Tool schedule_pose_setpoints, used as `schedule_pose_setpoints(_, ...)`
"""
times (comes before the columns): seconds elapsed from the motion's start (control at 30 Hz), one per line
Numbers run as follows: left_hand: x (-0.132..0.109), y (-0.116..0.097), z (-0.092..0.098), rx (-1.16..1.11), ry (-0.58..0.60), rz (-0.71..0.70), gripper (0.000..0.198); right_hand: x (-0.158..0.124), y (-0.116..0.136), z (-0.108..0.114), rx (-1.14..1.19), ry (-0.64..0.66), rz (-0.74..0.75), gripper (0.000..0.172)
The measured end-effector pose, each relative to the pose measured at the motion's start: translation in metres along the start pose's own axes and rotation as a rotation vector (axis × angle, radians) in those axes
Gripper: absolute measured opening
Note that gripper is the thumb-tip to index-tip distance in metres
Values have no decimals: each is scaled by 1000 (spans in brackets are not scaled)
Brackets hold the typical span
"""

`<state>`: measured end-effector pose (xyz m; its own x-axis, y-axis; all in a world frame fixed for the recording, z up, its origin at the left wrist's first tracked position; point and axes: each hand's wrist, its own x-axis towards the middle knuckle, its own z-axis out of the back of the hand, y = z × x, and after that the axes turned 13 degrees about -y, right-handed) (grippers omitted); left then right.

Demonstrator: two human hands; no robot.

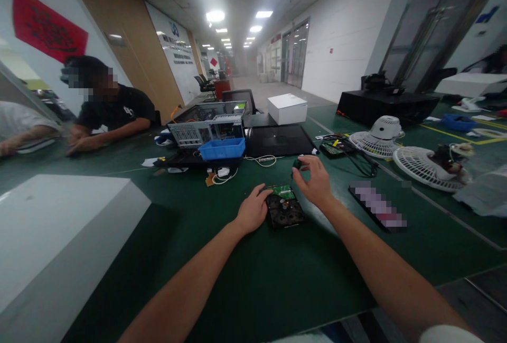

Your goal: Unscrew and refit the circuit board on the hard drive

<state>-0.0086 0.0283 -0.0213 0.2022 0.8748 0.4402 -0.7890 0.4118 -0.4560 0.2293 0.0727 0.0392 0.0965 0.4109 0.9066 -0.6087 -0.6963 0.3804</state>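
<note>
One hard drive [284, 206] lies on the desk [253, 274], its green circuit board at the far end. Of the two hands, the left hand [253, 209] rests against its left edge, fingers slightly bent; the right hand [313, 180] pinches one small dark piece [297, 164] above its far right corner. Green desktop spreads from the drive to the near edge, and a strip separates it from one phone [377, 205] on the right. Beyond stand one computer case [209, 129], one blue tray [222, 149] before it, and one flat screen [279, 140]. Two white fan grilles [370, 145] sit far right; one large white box [75, 226] bounds the left.
</note>
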Motion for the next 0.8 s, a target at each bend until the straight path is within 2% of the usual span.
schedule_pose_setpoints(0.13, -1, 0, 0, -8, -1, -6, 49, -3, -1, -3, 42, -19, -8, 33)
schedule_pose_setpoints(0.3, 0, 1, 0, -8, 1, -2, 49, -6, -3, -5, -33, -30, -61, 34)
schedule_pose_setpoints(0.6, 0, -1, 2, -5, 8, 6, 49, -2, -2, 0, -49, 41, 16, 32)
schedule_pose_setpoints(0.8, 0, -3, 3, -12, 8, 13, 49, -5, -5, -3, 6, -26, -11, 30)
